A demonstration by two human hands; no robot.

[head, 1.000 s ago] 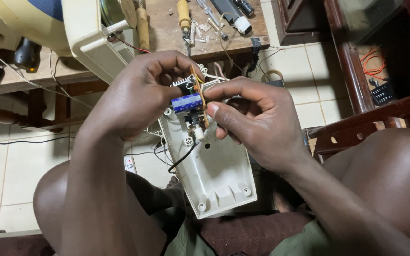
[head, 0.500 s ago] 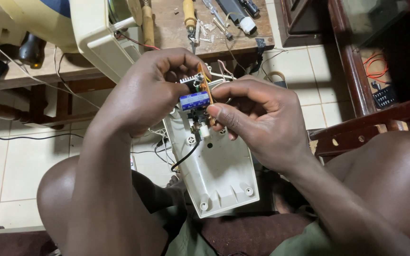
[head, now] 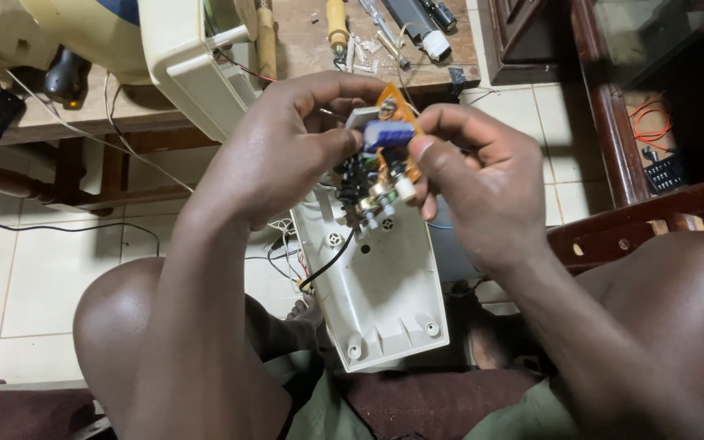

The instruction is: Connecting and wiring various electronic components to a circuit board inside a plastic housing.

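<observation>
Both hands pinch an orange circuit board [head: 394, 155] between them: the left hand [head: 287, 155] has its grip clenched on the board's left side, thumb tip pressing beside a blue capacitor [head: 388, 133], while the right hand [head: 482, 187] grasps the right edge with thumb and fingers. Board and hands sit just above the top end of an opened cream plastic casing [head: 380, 285], which rests on the person's lap between the knees. A black wire [head: 327, 265] runs from the board down past the casing's left rim. Beyond the hands, a wooden worktop [head: 303, 49] carries screwdrivers [head: 337, 20] and a larger cream appliance housing [head: 189, 69]
</observation>
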